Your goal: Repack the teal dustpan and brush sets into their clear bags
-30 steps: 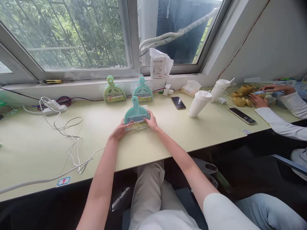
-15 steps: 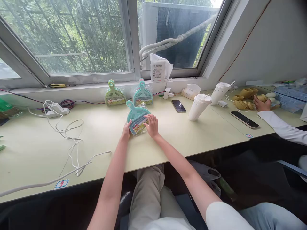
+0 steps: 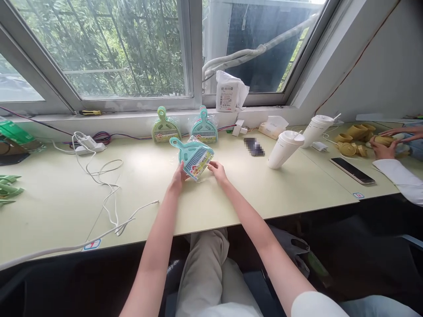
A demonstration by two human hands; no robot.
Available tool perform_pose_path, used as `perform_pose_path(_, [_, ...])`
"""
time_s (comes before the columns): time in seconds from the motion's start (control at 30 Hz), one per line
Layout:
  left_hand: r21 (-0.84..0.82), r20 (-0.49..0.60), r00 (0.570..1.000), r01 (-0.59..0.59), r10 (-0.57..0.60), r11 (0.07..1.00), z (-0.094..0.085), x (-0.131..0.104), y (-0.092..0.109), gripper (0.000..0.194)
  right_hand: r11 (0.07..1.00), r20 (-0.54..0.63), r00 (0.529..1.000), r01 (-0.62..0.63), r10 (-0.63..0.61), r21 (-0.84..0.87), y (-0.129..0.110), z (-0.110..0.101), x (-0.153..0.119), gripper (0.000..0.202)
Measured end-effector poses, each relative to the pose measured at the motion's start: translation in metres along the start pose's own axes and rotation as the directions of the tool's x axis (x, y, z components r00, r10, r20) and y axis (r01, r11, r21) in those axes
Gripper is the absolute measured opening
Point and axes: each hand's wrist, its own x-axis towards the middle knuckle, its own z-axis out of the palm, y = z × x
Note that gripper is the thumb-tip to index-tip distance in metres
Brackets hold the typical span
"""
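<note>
1. We have the pale desk [image 3: 251, 193] in front of us, with the turquoise dustpan set [image 3: 194, 155] between our two hands, well in from the near edge
2. Our bare arms reach forward over that edge and converge: the left forearm [image 3: 158, 237] slants up to the right, the right forearm [image 3: 249, 211] slants up to the left
3. The dustpan set, in clear wrapping, is tilted, its handle pointing to the far left and its printed label [image 3: 202, 164] to the near right; we cannot tell whether its lower corner touches the desk
4. Just behind it, by the sill, we see a green stack [image 3: 166, 131] and a turquoise stack [image 3: 204, 129] of similar sets, both upright
5. Our left hand [image 3: 179, 177] is closed around the lower left edge of the set, thumb on the front
6. Our right hand [image 3: 218, 171] is partly curled beside the label end, fingertips at the wrapping; we cannot tell whether they pinch it or merely touch
</note>
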Motion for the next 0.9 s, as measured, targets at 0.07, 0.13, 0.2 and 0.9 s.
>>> perform_pose_path(0.07, [0.046, 0.054, 0.997, 0.045, -0.048, 0.998, 0.001, -0.001, 0.001, 0.055, 0.993, -0.014, 0.999, -0.036, 0.037, 0.115, 0.0, -0.005, 0.002, 0.043])
perform_pose_path(0.13, [0.102, 0.102, 0.989, 0.093, -0.104, 0.99, 0.001, -0.002, 0.002, 0.059, 0.977, -0.022, 0.996, -0.085, 0.091, 0.196, -0.002, -0.009, 0.002, 0.047])
perform_pose_path(0.2, [0.145, 0.117, 0.985, 0.108, -0.126, 0.983, 0.0, -0.001, 0.0, 0.061, 0.957, 0.001, 0.989, -0.142, 0.146, 0.252, -0.005, -0.012, 0.002, 0.048])
perform_pose_path(0.9, [-0.075, -0.518, 0.855, -0.034, -0.01, 0.997, -0.052, 0.007, 0.021, 0.079, 0.903, -0.062, 0.978, -0.157, 0.198, 0.4, -0.017, -0.041, 0.01, 0.023])
